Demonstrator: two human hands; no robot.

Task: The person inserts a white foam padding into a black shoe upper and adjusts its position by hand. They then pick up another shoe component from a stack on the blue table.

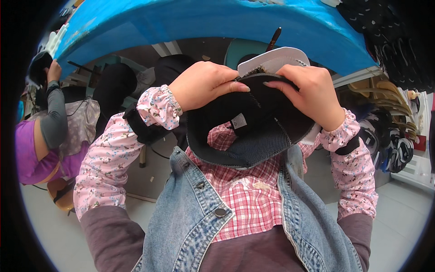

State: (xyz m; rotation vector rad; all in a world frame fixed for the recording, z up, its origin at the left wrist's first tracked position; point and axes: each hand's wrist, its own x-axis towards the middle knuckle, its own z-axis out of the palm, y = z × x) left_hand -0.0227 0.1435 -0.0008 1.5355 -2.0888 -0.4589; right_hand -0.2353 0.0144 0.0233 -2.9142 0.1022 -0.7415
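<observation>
A black cap point(267, 136) with its inside turned up hangs between my two hands, in front of my chest. Seam stitching, mesh and a small white label point(239, 121) show inside it, and red plaid cloth shows through a gap in its side. A white curved brim piece point(272, 61) stands along the cap's far edge. My left hand point(206, 86) pinches that edge, thumb inside, just left of the brim piece. On the right, my right hand point(312, 90) grips the same edge beside the brim piece, thumb inside. The fingers behind the edge are hidden.
Beyond my hands stretches a table covered in blue sheeting point(190, 25). A dark thin rod point(274, 38) sticks up behind the brim piece. At left, a co-worker in purple point(31, 149) holds a black piece. Tan curved pieces point(385, 93) and black pieces point(401, 154) are stacked at right.
</observation>
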